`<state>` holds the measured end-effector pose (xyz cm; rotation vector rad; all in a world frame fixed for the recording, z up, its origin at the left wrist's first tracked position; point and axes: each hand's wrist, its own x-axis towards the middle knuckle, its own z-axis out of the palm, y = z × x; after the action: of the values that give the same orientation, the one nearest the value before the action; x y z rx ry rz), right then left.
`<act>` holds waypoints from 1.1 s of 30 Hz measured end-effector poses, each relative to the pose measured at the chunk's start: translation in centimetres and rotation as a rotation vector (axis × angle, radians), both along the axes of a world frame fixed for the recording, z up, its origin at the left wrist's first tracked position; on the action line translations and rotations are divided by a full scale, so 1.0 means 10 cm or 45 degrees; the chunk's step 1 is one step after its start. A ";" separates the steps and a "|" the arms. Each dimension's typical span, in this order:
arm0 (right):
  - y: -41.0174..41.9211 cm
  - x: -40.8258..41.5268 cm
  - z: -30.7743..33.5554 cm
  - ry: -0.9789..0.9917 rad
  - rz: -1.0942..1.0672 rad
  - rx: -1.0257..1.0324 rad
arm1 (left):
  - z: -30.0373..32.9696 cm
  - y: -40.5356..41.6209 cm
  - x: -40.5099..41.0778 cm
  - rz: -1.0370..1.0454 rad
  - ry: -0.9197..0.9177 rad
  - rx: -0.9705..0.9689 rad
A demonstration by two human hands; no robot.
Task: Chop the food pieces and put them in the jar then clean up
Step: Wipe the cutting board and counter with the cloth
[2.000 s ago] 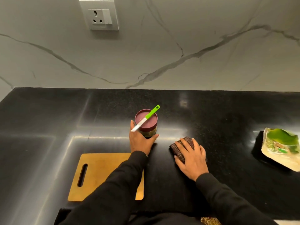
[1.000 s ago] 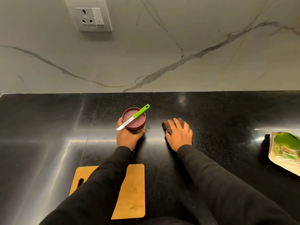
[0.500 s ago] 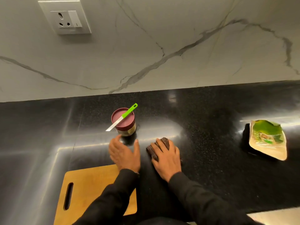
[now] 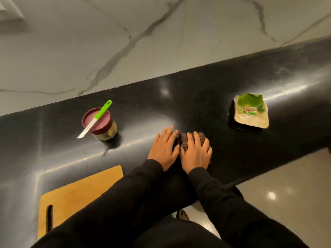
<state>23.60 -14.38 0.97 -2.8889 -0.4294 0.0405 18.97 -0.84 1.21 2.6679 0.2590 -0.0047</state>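
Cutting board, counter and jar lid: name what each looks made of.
Cutting board: wood or bamboo, matte, by its warm tan face and cut handle slot.
Counter: polished black stone, likely granite, with fine speckles and mirror-like glare.
Jar lid: probably plastic, with an even maroon, smooth dull sheen.

The right hand (image 4: 196,154) covers most of the dark checked cloth (image 4: 184,142), so only its far edge and a strip between the two hands show; how it is folded cannot be told. The black sleeves (image 4: 125,203) hide the near right corner of the wooden cutting board (image 4: 75,194). The jar (image 4: 105,131) shows only a blurred yellowish-green mass through its wall, too unclear to name. The green-printed packet (image 4: 250,111) is smeared, its print unreadable. A wall socket (image 4: 9,9) is cut off at the upper left corner. The table (image 4: 197,97) runs out past both side edges.
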 end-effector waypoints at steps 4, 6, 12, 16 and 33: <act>-0.67 -0.30 0.00 0.056 -0.255 -0.070 | -0.02 -0.54 0.12 -0.265 0.005 0.009; -0.97 -0.40 -0.01 0.101 -0.373 -0.071 | 0.00 -0.77 0.15 -0.366 -0.007 0.004; -1.71 -0.50 -0.09 0.177 -0.795 0.204 | 0.08 -1.09 0.13 -0.498 -0.056 -0.107; -1.89 -0.32 0.01 0.058 -1.233 0.774 | 0.10 -0.96 0.04 -0.360 -0.096 -0.186; 0.43 -0.10 0.41 0.492 0.563 0.324 | 0.33 0.03 -0.14 0.966 -0.036 -2.028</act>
<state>22.59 -10.11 5.12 -2.4065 -0.9063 0.5584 17.57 -0.53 4.52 0.9047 0.8028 0.0453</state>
